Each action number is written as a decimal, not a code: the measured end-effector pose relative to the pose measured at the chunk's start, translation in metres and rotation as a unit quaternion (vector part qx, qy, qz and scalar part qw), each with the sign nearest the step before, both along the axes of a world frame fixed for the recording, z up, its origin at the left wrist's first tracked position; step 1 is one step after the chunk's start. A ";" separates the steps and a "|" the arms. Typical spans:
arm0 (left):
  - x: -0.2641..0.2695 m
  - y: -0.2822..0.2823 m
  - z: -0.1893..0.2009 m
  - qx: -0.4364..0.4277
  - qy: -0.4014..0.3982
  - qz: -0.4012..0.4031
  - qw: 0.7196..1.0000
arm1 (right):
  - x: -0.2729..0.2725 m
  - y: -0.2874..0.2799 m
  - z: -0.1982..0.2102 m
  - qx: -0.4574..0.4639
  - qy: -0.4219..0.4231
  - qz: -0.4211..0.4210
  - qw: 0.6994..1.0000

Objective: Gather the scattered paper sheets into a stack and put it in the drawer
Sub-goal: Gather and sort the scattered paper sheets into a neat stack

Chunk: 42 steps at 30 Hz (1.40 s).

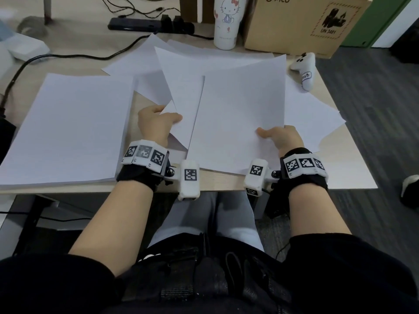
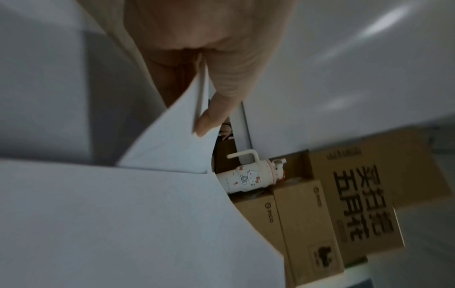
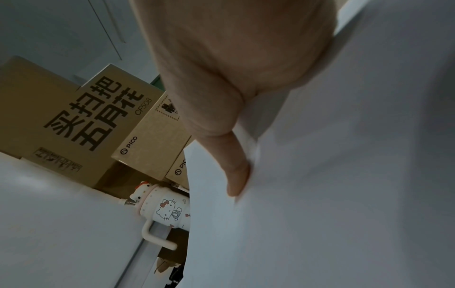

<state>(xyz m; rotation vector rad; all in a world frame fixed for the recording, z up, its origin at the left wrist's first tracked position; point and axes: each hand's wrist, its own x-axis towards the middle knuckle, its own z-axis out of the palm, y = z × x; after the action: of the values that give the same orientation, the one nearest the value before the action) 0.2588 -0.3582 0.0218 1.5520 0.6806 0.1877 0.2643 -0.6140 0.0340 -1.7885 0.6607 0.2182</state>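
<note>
White paper sheets lie scattered over a light wooden table point(image 1: 222, 177). A thick squared-up paper stack point(image 1: 68, 128) lies at the left. My left hand point(image 1: 158, 121) pinches the near corner of a loose sheet point(image 1: 183, 87) at the table's middle, thumb on top; the left wrist view shows the thumb point(image 2: 221, 97) pressed on that sheet point(image 2: 172, 148). My right hand point(image 1: 278, 134) pinches the right edge of a large sheet point(image 1: 240, 109), thumb on top; the thumb point(image 3: 234, 165) lies on the paper point(image 3: 344, 175). More overlapping sheets point(image 1: 313, 114) lie behind and to the right. No drawer is in view.
At the back stand a Hello Kitty tumbler point(image 1: 227, 21), a cardboard PICO box point(image 1: 301, 23) and a black power strip point(image 1: 149, 24) with cables. A white controller point(image 1: 305, 69) lies at the table's right edge. My lap is below the near edge.
</note>
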 end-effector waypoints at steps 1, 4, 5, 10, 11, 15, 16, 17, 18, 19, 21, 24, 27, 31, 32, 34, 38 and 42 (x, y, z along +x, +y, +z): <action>-0.004 -0.001 -0.001 0.006 -0.012 -0.004 1.000 | 0.000 -0.001 0.000 0.000 -0.001 0.001 1.000; -0.012 -0.006 -0.002 -0.020 -0.027 -0.047 0.998 | 0.000 -0.002 0.000 -0.002 -0.007 0.007 1.000; -0.013 -0.007 -0.002 -0.027 -0.019 -0.062 0.998 | 0.000 -0.003 -0.002 -0.002 -0.009 0.008 1.000; -0.015 -0.019 0.001 0.032 0.003 -0.077 0.996 | 0.003 -0.005 -0.006 0.008 -0.020 0.009 1.000; -0.015 -0.021 0.001 0.050 0.000 -0.076 0.996 | 0.002 -0.005 -0.006 0.013 -0.020 0.010 1.000; -0.017 -0.025 0.012 0.111 -0.035 -0.050 0.992 | 0.002 -0.007 -0.010 0.046 -0.033 -0.009 0.998; -0.017 -0.022 0.016 0.117 -0.052 -0.035 0.991 | 0.001 -0.009 -0.009 0.064 -0.039 -0.015 0.997; -0.016 -0.018 0.020 0.121 -0.071 -0.018 0.990 | 0.000 -0.010 -0.007 0.085 -0.043 -0.018 0.995; -0.017 -0.013 0.026 0.121 -0.089 -0.001 0.989 | -0.001 -0.011 -0.005 0.104 -0.049 -0.020 0.993; -0.016 -0.008 0.031 0.123 -0.106 0.014 0.987 | -0.002 -0.011 -0.002 0.123 -0.056 -0.022 0.991; -0.015 0.004 0.040 0.116 -0.137 0.032 0.983 | -0.002 -0.009 0.004 0.164 -0.068 -0.030 0.984; -0.015 0.016 0.051 0.088 -0.149 0.026 0.985 | 0.001 -0.004 0.014 0.204 -0.101 -0.028 0.973; -0.018 0.018 0.056 0.045 -0.152 0.000 0.987 | 0.007 0.003 0.029 0.248 -0.142 -0.019 0.958; -0.023 0.014 0.052 0.004 -0.152 -0.016 0.988 | 0.015 0.013 0.031 0.285 -0.154 -0.016 0.946; -0.024 0.012 0.052 -0.002 -0.152 -0.016 0.988 | 0.015 0.015 0.029 0.286 -0.150 -0.019 0.946; -0.024 0.014 0.049 -0.020 -0.152 -0.013 0.988 | 0.015 0.017 0.025 0.289 -0.139 -0.026 0.947; -0.023 0.013 0.045 -0.058 -0.133 -0.020 0.989 | 0.017 0.021 0.017 0.310 -0.120 -0.013 0.943; -0.022 0.010 0.041 -0.062 -0.121 -0.044 0.990 | 0.018 0.027 0.015 0.304 -0.126 -0.004 0.944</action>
<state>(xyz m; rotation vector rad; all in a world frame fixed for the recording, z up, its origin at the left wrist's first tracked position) 0.2363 -0.3485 0.0630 1.4091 0.4248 0.2583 0.2822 -0.5869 0.0487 -1.1908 0.3614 0.1607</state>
